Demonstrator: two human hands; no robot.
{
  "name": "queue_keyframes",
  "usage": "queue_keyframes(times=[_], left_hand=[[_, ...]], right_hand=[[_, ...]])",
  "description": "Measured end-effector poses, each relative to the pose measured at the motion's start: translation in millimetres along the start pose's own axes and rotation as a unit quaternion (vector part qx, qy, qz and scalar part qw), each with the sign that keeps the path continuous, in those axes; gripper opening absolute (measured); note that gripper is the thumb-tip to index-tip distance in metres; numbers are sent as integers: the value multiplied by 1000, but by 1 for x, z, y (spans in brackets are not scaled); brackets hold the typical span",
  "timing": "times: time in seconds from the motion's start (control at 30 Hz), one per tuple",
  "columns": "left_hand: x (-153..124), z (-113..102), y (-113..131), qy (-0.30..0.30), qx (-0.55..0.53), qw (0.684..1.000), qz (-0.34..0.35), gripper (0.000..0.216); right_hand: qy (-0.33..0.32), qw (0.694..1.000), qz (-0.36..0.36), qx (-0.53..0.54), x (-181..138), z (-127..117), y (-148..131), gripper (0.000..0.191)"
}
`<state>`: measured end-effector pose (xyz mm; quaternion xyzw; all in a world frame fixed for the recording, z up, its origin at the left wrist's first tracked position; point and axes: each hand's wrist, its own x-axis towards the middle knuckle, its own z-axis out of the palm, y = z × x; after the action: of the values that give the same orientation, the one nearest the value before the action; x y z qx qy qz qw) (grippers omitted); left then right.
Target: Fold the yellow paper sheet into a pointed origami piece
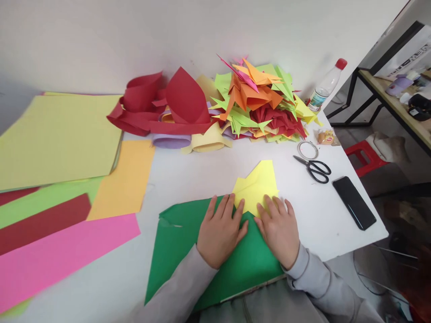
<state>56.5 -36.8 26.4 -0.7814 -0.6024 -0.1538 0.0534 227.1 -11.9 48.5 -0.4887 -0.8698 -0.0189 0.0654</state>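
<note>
so both hands are open and laid flat, fingers spread, not gripping anything. left hand [220, 235] has its fingertips at the left edge of a bright yellow folded paper piece with a jagged outline [256, 186], with the palm over a big dark green paper sheet [249, 264]. right hand [280, 231] has its fingers on the yellow piece's lower right part. that yellow piece sits just ahead of the hands, its lower edge between them over the top of the green sheet, the rest on the white tabletop [188, 172].

right of the right hand there's a flat black phone [354, 202], and a bit further ahead black-handled scissors [308, 165], a thin pale ring [299, 146] and a small wrapped orange-ish packet [325, 137]. past those, a clear plastic bottle with a red cap [325, 87].

straight ahead of the hands is a messy heap of spiky folded paper in orange, green, red and yellow [252, 96], with curled deep red paper pieces [186, 101] left of it. well out left of the left hand: an orange-yellow sheet [123, 179], a long pink strip [70, 251], a dark red strip [43, 224] and a pale yellow stack of large sheets [63, 134].
</note>
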Motion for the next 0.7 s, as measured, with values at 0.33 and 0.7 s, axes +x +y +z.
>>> queue_keyframes(times=[0.33, 0.7], left_hand=[[-3, 4, 1, -2, -6, 1000, -12, 43], [-2, 3, 2, 4, 3, 1000, -1, 47]], right_hand=[[0, 1000, -14, 13, 14, 5, -16, 42], [-12, 1000, -18, 10, 17, 6, -17, 45]])
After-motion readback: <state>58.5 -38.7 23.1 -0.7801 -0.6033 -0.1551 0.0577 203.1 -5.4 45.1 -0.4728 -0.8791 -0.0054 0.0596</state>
